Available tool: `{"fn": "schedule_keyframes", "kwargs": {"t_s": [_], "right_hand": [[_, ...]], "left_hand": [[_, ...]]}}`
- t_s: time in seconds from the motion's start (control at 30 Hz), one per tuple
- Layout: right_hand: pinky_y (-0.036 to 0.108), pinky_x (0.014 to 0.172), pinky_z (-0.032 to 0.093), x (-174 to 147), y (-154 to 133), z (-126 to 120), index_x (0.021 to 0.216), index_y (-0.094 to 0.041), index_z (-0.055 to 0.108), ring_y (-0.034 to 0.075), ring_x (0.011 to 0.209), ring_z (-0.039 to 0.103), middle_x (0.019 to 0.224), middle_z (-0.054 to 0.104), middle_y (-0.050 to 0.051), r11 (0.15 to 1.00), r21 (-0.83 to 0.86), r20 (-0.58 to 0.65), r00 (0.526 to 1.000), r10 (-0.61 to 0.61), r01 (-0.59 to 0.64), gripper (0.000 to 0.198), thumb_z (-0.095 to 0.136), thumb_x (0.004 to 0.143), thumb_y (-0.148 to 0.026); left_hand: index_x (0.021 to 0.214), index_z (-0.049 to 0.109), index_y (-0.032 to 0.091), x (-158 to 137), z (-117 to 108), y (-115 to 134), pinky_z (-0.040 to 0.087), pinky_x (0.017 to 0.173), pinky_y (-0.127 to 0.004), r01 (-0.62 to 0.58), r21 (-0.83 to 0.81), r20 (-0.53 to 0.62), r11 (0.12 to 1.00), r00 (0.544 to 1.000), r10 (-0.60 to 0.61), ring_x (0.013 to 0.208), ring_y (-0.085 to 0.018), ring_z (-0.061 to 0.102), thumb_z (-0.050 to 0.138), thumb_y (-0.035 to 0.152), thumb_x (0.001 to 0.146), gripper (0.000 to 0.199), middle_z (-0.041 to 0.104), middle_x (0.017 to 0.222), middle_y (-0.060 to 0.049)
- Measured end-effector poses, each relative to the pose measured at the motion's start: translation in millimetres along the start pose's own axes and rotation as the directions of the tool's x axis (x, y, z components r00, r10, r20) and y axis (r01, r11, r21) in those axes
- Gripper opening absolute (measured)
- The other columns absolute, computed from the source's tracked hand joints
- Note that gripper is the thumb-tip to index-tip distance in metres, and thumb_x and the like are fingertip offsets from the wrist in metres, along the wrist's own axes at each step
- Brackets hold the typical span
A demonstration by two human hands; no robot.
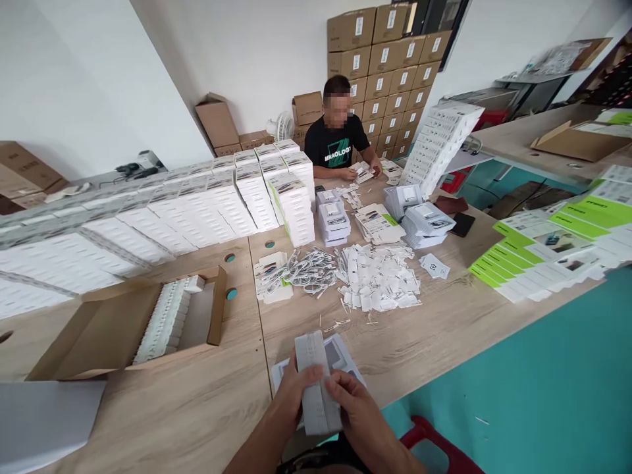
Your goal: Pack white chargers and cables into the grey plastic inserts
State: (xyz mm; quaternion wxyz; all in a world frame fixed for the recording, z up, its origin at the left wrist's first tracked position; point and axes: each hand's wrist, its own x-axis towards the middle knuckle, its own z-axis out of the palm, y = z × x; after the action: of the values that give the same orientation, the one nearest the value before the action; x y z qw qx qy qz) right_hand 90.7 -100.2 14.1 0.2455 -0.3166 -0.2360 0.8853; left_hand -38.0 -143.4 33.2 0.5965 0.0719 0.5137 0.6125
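Close to my body at the table's near edge, a block of pale white card inserts (312, 378) stands out, apparently several thin pieces stacked together. My left hand (295, 385) grips its left side, thumb across the top. On the right side, my right hand (351, 398) closes around the same stack with its thumb near the middle seam. Partly hidden behind and below it lie white trays (343, 355) with grey recesses. Farther up the table are a tangle of white cables (313, 270) and a spread pile of small white pieces (380, 276).
To the left is an open cardboard box (214, 309) with a row of white items. White boxes (197, 210) line the back left. A co-worker (338, 138) sits across the table handling small white pieces. Green-and-white printed sleeves (533, 250) lie at right; a red stool (434, 438) stands below.
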Motion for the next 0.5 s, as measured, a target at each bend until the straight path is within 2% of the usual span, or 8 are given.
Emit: {"fn": "schedule_keyframes", "kwargs": {"t_s": [0.07, 0.17, 0.23, 0.3, 0.4, 0.5], "right_hand": [[0.025, 0.062, 0.044, 1, -22, -35, 0.073, -0.021, 0.063, 0.011, 0.063, 0.054, 0.068, 0.064, -0.003, 0.999, 0.037, -0.103, 0.995, -0.015, 0.019, 0.025, 0.074, 0.076, -0.043], [0.028, 0.067, 0.050, 11, -67, -105, 0.084, -0.025, 0.064, 0.016, 0.072, 0.061, 0.078, 0.069, -0.002, 0.992, -0.102, -0.319, 0.942, -0.102, 0.073, 0.027, 0.073, 0.072, -0.047], [0.030, 0.070, 0.052, 24, -91, -152, 0.086, -0.026, 0.064, 0.019, 0.078, 0.064, 0.080, 0.071, -0.001, 0.978, -0.199, -0.446, 0.882, -0.152, 0.068, 0.032, 0.075, 0.066, -0.049], [0.032, 0.067, 0.052, 39, -104, -189, 0.082, -0.025, 0.064, 0.020, 0.074, 0.064, 0.075, 0.070, -0.001, 0.967, -0.252, -0.485, 0.862, -0.148, 0.024, 0.033, 0.075, 0.060, -0.048], [0.036, 0.065, 0.051, 59, -106, -215, 0.073, -0.021, 0.067, 0.023, 0.069, 0.061, 0.067, 0.068, 0.003, 0.935, -0.350, -0.464, 0.878, -0.122, -0.054, 0.029, 0.074, 0.058, -0.046], [0.039, 0.078, 0.048, 60, -103, -206, 0.075, -0.021, 0.070, 0.026, 0.083, 0.060, 0.079, 0.069, 0.006, 0.874, -0.483, -0.450, 0.872, -0.194, -0.056, 0.028, 0.075, 0.059, -0.043]], "left_hand": [[0.107, 0.061, 0.015, 6, 3, -3, 0.053, 0.073, -0.034, 0.060, -0.077, -0.079, 0.995, 0.995, -0.066, 0.077, -0.022, 0.067, 0.077, 0.032, 0.072, 0.041, 0.070, 0.088, -0.008], [0.110, 0.059, 0.016, 8, 2, -7, 0.056, 0.077, -0.040, 0.134, -0.192, -0.212, 0.972, 0.962, -0.174, 0.081, -0.026, 0.071, 0.076, 0.033, 0.074, 0.043, 0.073, 0.089, -0.009], [0.117, 0.057, 0.016, 5, 1, -11, 0.056, 0.081, -0.042, 0.163, -0.259, -0.242, 0.952, 0.943, -0.228, 0.088, -0.029, 0.072, 0.075, 0.032, 0.074, 0.049, 0.074, 0.095, -0.010], [0.124, 0.055, 0.015, 0, 3, -15, 0.056, 0.084, -0.043, 0.184, -0.318, -0.245, 0.930, 0.932, -0.269, 0.093, -0.031, 0.071, 0.073, 0.033, 0.076, 0.054, 0.074, 0.102, -0.013], [0.131, 0.051, 0.014, -7, 11, -21, 0.056, 0.085, -0.045, 0.177, -0.364, -0.283, 0.915, 0.915, -0.289, 0.096, -0.033, 0.070, 0.069, 0.034, 0.080, 0.058, 0.072, 0.109, -0.015], [0.136, 0.046, 0.017, -10, 22, -23, 0.055, 0.087, -0.045, 0.126, -0.304, -0.333, 0.944, 0.914, -0.230, 0.100, -0.032, 0.069, 0.072, 0.034, 0.078, 0.065, 0.071, 0.111, -0.014]]}}
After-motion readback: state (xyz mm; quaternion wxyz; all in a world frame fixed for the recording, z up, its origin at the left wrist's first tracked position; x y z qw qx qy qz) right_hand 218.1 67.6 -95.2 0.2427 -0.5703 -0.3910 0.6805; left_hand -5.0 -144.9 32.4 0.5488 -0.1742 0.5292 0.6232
